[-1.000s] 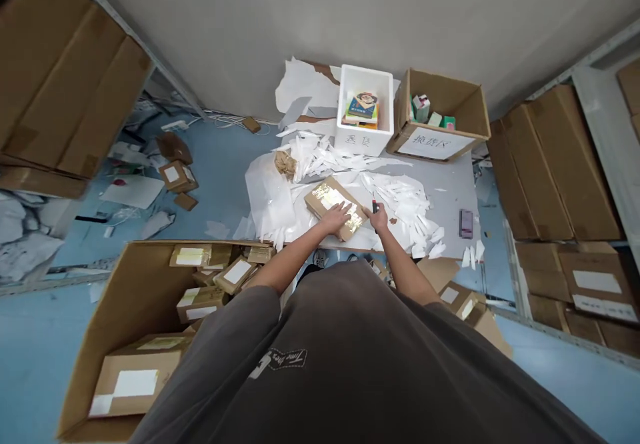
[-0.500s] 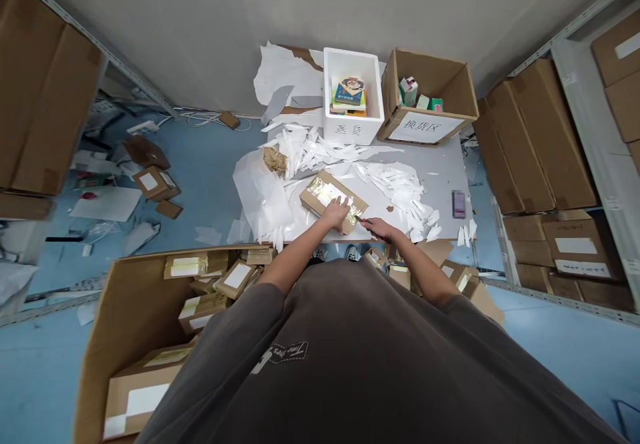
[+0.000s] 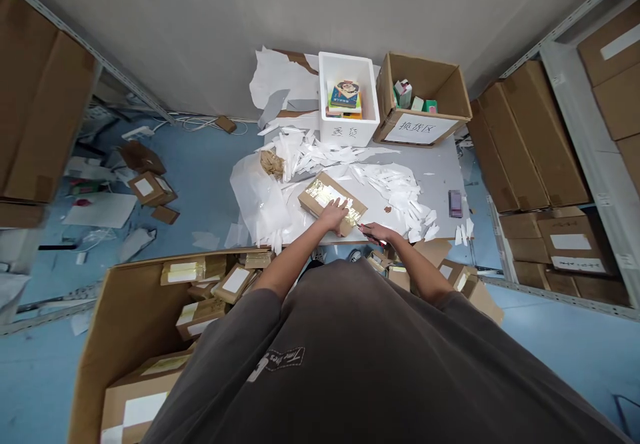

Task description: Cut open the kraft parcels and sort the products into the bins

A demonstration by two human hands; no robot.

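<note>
- The flat brown cardboard parcel [image 3: 311, 199], with shiny tape and a white label, lies slightly askew near the front edge of the grey table [image 3: 440, 177]
- The left hand [image 3: 333, 215] lies on top of the parcel, fingers spread, pressing rather than gripping, it seems
- The right hand [image 3: 381, 233] is closed around a slim red-and-black tool [image 3: 359, 227], just beside the parcel's right end
- Just changed: the tool has swung from upright to pointing inward, its tip at the taped right end; I judge that the work has moved onto that end, though whether the tape is cut I cannot tell
- Loose white paper strips [image 3: 397, 187] lie behind and right of the parcel; crumpled brown paper [image 3: 271, 163] and a translucent plastic sheet [image 3: 260, 197] lie to its left
- Behind the parcel stand a white foam bin [image 3: 345, 134] and an open brown carton [image 3: 465, 97]
</note>
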